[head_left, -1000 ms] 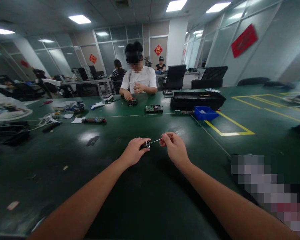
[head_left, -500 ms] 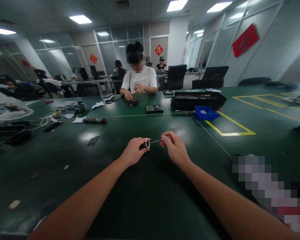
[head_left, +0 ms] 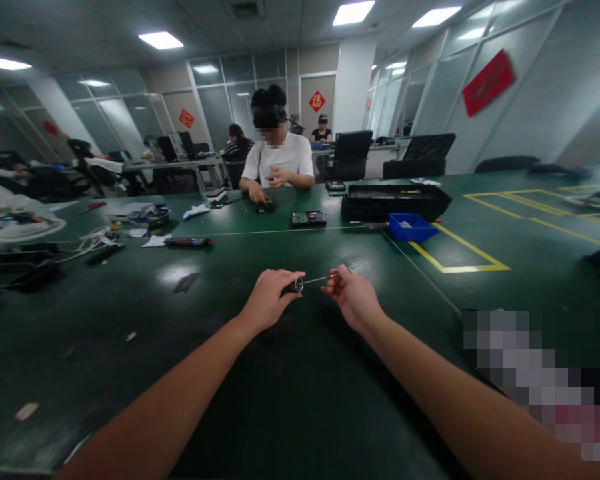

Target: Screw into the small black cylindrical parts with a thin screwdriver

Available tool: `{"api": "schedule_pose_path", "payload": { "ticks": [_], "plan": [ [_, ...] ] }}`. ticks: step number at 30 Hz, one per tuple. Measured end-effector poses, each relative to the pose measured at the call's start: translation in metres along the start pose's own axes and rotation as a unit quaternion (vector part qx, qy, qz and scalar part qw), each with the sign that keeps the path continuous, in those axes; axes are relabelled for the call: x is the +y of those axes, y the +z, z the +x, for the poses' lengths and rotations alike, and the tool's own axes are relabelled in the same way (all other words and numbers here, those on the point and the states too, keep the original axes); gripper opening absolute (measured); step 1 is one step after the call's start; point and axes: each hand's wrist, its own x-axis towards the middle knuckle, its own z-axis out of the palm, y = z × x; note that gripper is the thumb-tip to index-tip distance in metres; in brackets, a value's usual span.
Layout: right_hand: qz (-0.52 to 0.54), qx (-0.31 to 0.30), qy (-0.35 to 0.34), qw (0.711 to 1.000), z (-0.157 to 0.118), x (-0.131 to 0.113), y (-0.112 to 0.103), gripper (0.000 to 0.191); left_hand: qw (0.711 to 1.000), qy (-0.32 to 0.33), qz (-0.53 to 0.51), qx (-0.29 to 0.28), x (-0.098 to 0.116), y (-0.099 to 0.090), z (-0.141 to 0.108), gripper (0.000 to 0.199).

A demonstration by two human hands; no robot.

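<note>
Over the dark green table, my left hand is wrapped round a small black cylindrical part with a silvery ring at its right end. My right hand pinches a thin metal screwdriver by its handle, which the fingers mostly cover. The shaft points left, and its tip reaches the ringed end of the black part. Whether the tip touches anything inside cannot be made out.
Ahead lie a circuit-board device, a blue tray, a long black tray and a dark tool. A person sits across the table, handling a small device. Cables lie at the left.
My right hand has moved slightly right and its wrist and fingers have turned. My left hand has shifted a little right and up with the black part.
</note>
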Motion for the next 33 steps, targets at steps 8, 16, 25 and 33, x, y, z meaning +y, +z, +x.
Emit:
{"api": "schedule_pose_path", "payload": {
  "ticks": [8, 16, 25, 33],
  "plan": [
    [-0.134, 0.061, -0.078, 0.986, -0.009, -0.010, 0.003, 0.025, 0.998, -0.032, 0.020, -0.057, -0.011, 0.009, -0.003, 0.045],
    [-0.212, 0.008, -0.123, 0.969, -0.018, -0.015, 0.008, 0.031, 0.999, -0.023, 0.015, -0.033, -0.009, 0.009, -0.001, 0.045],
    [-0.217, 0.008, -0.107, 0.970, -0.016, -0.010, 0.008, 0.028, 0.999, -0.028, 0.014, -0.020, -0.006, 0.007, -0.002, 0.044],
    [-0.285, 0.081, -0.156, 0.942, -0.020, -0.019, 0.004, 0.032, 0.999, -0.028, 0.015, -0.044, -0.008, 0.008, -0.002, 0.045]
  ]
}}
